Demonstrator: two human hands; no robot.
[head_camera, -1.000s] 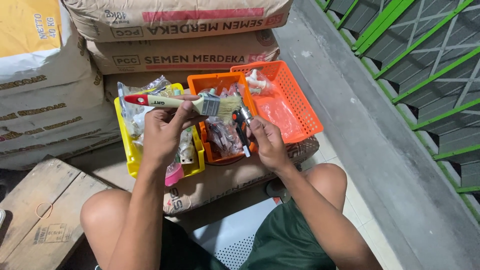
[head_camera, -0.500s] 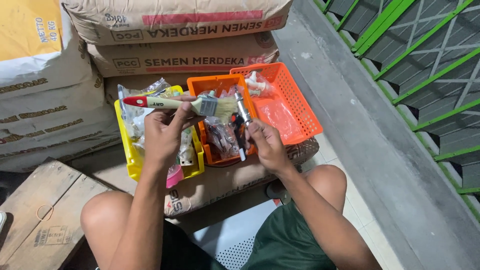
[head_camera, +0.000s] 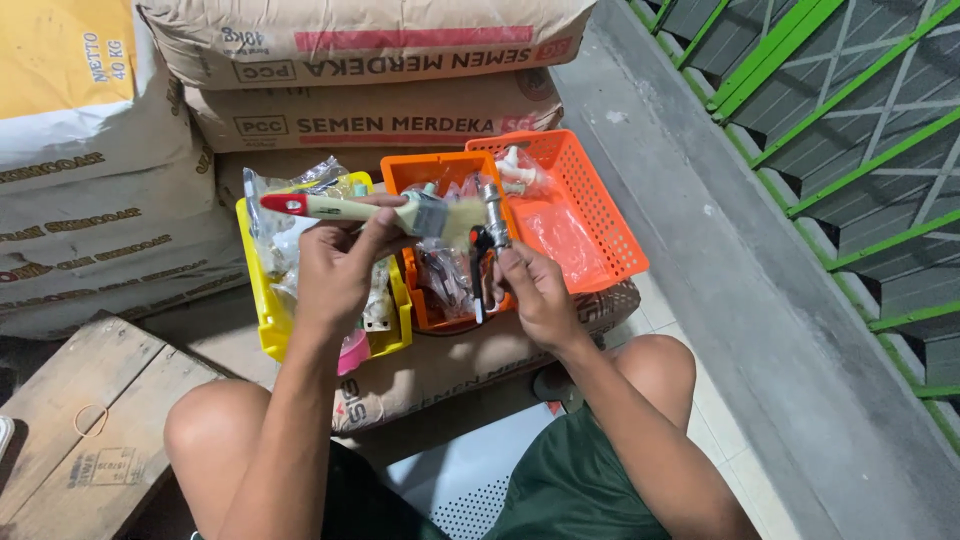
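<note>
Stacked paper cement sacks (head_camera: 370, 45) fill the top of the view, tan with red bands and dark lettering; a white and yellow sack (head_camera: 60, 90) sits to their left. Below lies another sack (head_camera: 440, 370) serving as a work surface, with a worn wooden crate (head_camera: 80, 430) at lower left. On the sack stand three plastic baskets: a perforated orange one (head_camera: 590, 215) holding clear bags, a smaller orange one (head_camera: 440, 175), and a yellow one (head_camera: 262, 320) stuffed with crinkled plastic packets. The left hand (head_camera: 335, 275) is clenched around a paintbrush (head_camera: 400, 212) with a pale wooden handle, red tip and soft bristles, held level above the baskets. The right hand (head_camera: 535, 295) pinches a metal faucet (head_camera: 492, 215) with a black lever, upright over the small orange basket.
</note>
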